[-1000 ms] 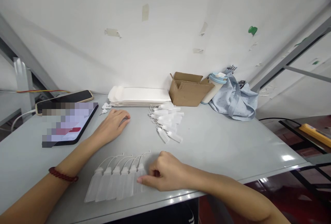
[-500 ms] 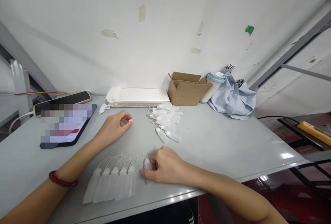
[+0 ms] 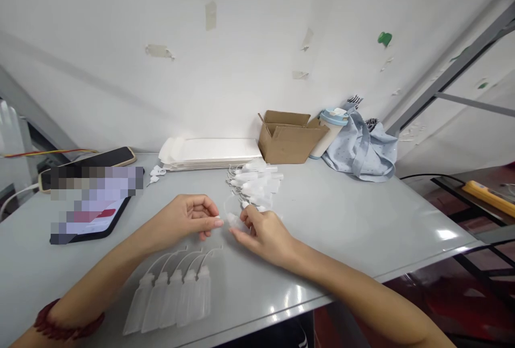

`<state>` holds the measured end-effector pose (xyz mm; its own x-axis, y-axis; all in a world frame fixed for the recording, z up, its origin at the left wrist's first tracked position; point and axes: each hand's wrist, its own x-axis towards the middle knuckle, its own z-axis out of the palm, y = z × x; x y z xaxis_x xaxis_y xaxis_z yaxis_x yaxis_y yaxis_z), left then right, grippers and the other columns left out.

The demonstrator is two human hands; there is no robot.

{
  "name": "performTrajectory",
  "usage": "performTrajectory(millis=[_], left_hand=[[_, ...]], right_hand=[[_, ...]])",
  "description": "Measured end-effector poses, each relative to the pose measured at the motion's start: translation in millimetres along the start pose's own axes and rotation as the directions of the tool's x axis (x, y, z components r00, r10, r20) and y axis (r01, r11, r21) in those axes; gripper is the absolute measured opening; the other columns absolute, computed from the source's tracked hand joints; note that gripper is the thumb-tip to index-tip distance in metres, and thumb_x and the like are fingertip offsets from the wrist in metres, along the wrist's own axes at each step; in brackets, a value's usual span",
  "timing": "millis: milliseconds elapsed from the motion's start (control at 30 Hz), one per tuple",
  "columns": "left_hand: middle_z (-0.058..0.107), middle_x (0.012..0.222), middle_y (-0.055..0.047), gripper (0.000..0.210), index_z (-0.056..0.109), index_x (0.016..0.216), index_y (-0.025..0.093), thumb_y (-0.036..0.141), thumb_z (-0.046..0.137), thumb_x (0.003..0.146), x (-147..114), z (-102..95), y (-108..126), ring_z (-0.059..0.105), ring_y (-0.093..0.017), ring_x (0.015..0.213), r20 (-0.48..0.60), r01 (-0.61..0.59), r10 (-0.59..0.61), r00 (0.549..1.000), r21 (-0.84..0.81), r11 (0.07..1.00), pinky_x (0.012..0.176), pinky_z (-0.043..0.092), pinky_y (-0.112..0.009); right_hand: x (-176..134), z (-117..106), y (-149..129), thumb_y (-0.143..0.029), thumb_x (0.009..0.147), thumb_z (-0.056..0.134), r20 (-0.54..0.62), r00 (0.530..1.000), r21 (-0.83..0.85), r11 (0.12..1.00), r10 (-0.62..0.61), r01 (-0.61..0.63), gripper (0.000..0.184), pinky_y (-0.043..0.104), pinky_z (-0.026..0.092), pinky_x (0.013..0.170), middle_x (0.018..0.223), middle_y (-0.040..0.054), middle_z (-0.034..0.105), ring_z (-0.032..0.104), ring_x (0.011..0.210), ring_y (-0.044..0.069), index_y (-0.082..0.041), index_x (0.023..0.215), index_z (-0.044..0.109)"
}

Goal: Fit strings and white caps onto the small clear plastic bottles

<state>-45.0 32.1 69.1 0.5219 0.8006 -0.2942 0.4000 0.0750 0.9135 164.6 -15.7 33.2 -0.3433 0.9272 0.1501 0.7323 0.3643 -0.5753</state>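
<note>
My left hand [image 3: 197, 216] is closed in a pinch on a small white piece [image 3: 218, 217], too small to name, at its fingertips. Facing it, my right hand [image 3: 263, 232] grips a small translucent plastic tube [image 3: 234, 220] with a thin cord looping up from its top; the fingers hide much of it. Below my left hand lies a neat row of several similar flat translucent tubes [image 3: 175, 297], their white cords curving up to the right. Behind my right hand is a loose pile of translucent tubes with cords [image 3: 257, 182].
A stack of flat white boxes [image 3: 217, 149], an open cardboard box [image 3: 287, 141], a lidded cup [image 3: 328, 133] and a blue cloth bag [image 3: 362, 149] stand along the wall. Two phones [image 3: 96, 208] lie left, near small white pieces [image 3: 156, 172].
My right hand has lifted the tube away from beside the row, up toward the pile. My left hand has come right and closer to it.
</note>
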Motion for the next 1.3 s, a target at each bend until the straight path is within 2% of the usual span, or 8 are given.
performTrajectory(millis=[167,567,867,1000,1100,1167,1233,1300], left_hand=[[0.068,0.066,0.001,0.021,0.067,0.075,0.020,0.042,0.066,0.075,0,5.5,4,0.062,-0.015,0.063,-0.005,0.003,-0.003,1.000,-0.021,1.000,0.068,0.049,-0.025],[0.069,0.066,-0.001,0.021,0.067,0.075,0.019,0.040,0.070,0.072,1,8.7,-5,0.063,-0.015,0.064,-0.092,0.087,-0.102,0.991,-0.160,0.983,0.067,0.048,-0.025],[0.070,0.067,-0.001,0.021,0.066,0.078,0.020,0.038,0.071,0.068,-2,17.3,-3,0.065,-0.018,0.071,-0.116,0.128,-0.145,0.983,-0.144,0.981,0.074,0.047,-0.029],[0.067,0.065,0.002,0.022,0.061,0.078,0.020,0.037,0.070,0.068,-2,21.0,-3,0.063,-0.017,0.068,-0.129,0.060,-0.082,0.988,-0.164,0.985,0.074,0.047,-0.029],[0.063,0.066,0.003,0.026,0.055,0.079,0.021,0.037,0.071,0.066,-1,22.5,-3,0.061,-0.016,0.065,-0.166,-0.031,0.004,0.986,-0.162,0.986,0.071,0.048,-0.030],[0.062,0.070,0.002,0.029,0.052,0.077,0.021,0.037,0.072,0.064,-1,23.7,-3,0.062,-0.017,0.069,-0.197,-0.100,0.073,0.978,-0.133,0.986,0.069,0.049,-0.031],[0.062,0.075,0.000,0.029,0.051,0.076,0.021,0.036,0.072,0.064,-1,25.2,-4,0.063,-0.019,0.076,-0.234,-0.165,0.142,0.962,-0.081,0.983,0.070,0.051,-0.031],[0.062,0.078,-0.001,0.029,0.051,0.078,0.022,0.037,0.072,0.064,-1,26.8,-3,0.063,-0.021,0.081,-0.269,-0.203,0.185,0.945,-0.037,0.979,0.071,0.052,-0.032]], right_hand=[[-1,2,3,-0.039,0.087,0.056,-0.051,0.996,-0.014,0.998,-0.067,0.067,0.024,0.022,0.035,0.051,0.073,0.0026,0.062,0.053,0.055,0.012,-0.017,0.094,0.051],[4,2,8,-0.032,0.086,0.059,-0.120,0.990,-0.007,0.997,-0.075,0.074,0.019,0.028,0.046,0.061,0.085,0.0068,0.064,0.058,0.068,0.016,-0.018,0.092,0.050],[1,11,15,-0.034,0.090,0.053,-0.190,0.953,-0.009,0.971,-0.236,0.238,0.018,0.033,0.052,0.068,0.093,0.0114,0.066,0.064,0.081,0.021,-0.017,0.096,0.050],[0,14,16,-0.035,0.093,0.048,-0.193,0.943,0.025,0.959,-0.271,0.281,0.019,0.030,0.051,0.064,0.095,0.0133,0.067,0.064,0.079,0.020,-0.017,0.096,0.051],[0,10,11,-0.041,0.088,0.055,-0.158,0.973,0.142,0.971,-0.167,0.190,0.024,0.027,0.047,0.056,0.086,0.0087,0.067,0.061,0.064,0.016,-0.018,0.093,0.052],[2,6,7,-0.045,0.082,0.063,-0.112,0.993,0.331,0.941,-0.033,0.068,0.029,0.025,0.045,0.051,0.072,0.0018,0.063,0.056,0.053,0.012,-0.019,0.088,0.051],[6,2,2,-0.048,0.074,0.069,-0.018,0.996,0.561,0.825,0.085,-0.060,0.036,0.023,0.043,0.046,0.064,-0.0035,0.057,0.052,0.047,0.010,-0.019,0.083,0.048],[9,-1,0,-0.049,0.068,0.074,0.066,0.988,0.709,0.690,0.138,-0.144,0.042,0.022,0.042,0.043,0.063,-0.0054,0.056,0.049,0.044,0.008,-0.020,0.081,0.047]])
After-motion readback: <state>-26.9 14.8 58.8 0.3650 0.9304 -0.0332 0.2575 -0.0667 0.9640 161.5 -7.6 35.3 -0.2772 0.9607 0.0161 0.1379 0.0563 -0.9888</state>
